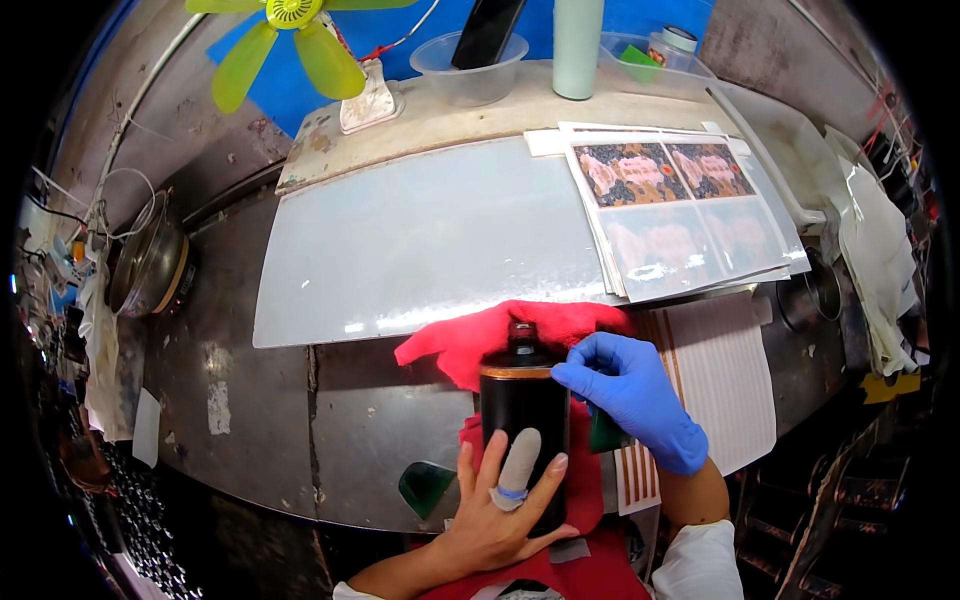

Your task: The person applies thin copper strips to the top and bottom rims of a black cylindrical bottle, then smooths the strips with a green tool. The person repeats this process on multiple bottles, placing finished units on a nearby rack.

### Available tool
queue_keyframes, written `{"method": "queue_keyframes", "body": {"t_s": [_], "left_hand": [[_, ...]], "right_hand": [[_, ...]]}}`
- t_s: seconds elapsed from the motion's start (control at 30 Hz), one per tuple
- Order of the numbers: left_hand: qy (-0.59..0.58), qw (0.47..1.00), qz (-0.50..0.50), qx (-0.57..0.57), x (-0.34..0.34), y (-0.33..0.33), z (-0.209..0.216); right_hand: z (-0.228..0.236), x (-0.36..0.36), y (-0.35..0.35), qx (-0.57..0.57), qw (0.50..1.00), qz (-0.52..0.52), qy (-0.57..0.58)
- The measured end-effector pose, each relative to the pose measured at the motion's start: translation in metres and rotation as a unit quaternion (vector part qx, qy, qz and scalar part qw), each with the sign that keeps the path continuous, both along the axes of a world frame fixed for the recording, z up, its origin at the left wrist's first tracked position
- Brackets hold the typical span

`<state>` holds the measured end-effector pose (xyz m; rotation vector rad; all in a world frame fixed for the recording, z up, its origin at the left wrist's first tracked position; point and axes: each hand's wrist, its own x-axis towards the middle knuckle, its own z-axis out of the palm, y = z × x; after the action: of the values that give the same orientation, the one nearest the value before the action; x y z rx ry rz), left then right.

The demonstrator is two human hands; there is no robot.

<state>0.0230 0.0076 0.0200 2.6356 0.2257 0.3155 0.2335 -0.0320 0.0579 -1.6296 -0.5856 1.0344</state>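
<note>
A black bottle with a narrow neck lies on red cloth, its neck pointing away from me. A copper-coloured band runs around its shoulder. My left hand, bare apart from a pale sleeve on one finger, is closed over the bottle's near part. My right hand, in a blue glove, pinches thumb and forefinger together at the band's right end; what is between them is too small to make out. Under the gloved hand shows a dark green piece; whether it is held is unclear.
Left of the bottle lies another dark green flat piece. Beyond the red cloth is a pale board, with printed transfer sheets on its right. A striped sheet lies at right. A fan, clear tub and pale green cylinder stand behind.
</note>
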Motion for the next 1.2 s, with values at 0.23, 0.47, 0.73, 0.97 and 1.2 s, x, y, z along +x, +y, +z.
{"method": "queue_keyframes", "body": {"t_s": [0.23,0.47,0.73,0.97,1.2], "left_hand": [[-0.036,0.999,0.001,-0.015,-0.002,0.002,-0.005],[-0.117,0.983,-0.015,-0.138,-0.008,0.012,-0.024],[-0.068,0.998,0.001,-0.009,-0.013,0.001,-0.007],[-0.176,0.945,-0.027,-0.273,-0.015,0.031,-0.020],[-0.239,0.841,0.226,-0.430,0.073,0.082,0.000]], "right_hand": [[-0.003,0.003,0.001,-0.010,1.000,0.002,-0.002],[-0.004,0.003,0.002,-0.017,1.000,-0.001,0.008],[-0.009,0.007,-0.003,0.000,1.000,-0.021,0.001],[-0.025,0.020,-0.025,0.032,0.986,-0.080,0.140],[-0.029,0.007,-0.038,0.015,0.986,-0.073,0.148]]}}
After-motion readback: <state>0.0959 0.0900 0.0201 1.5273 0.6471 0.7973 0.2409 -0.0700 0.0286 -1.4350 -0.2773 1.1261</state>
